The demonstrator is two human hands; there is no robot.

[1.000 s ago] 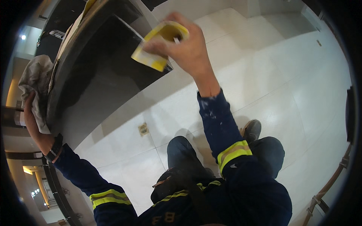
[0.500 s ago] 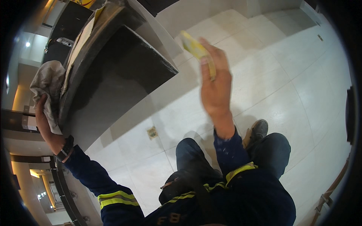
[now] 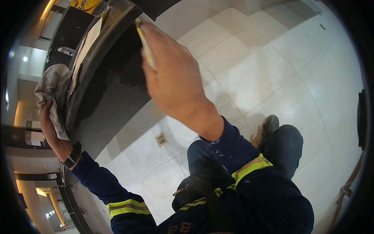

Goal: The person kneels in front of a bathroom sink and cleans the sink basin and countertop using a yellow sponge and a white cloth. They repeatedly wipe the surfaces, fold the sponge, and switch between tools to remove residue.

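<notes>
My left hand is closed on a crumpled grey cloth at the left edge of a dark counter. Part of the fingers is hidden by the cloth. A thin, flat yellow pad is pinched in my right hand, seen nearly edge-on and a little blurred. This hand is held in front of the counter's dark side panel, covering its far right part. Whether the pad touches the panel I cannot tell. Darker, wet-looking patches show on the panel.
Along the countertop lies a pale, ragged-edged strip, with a yellow package beyond it. A metal faucet-like fitting is at the left. Light floor tiles surround my legs, with a small floor drain near the counter.
My right hand has swung left and up with the yellow pad, from over the floor to the dark panel. My left hand stays on the cloth; the view has shifted slightly.
</notes>
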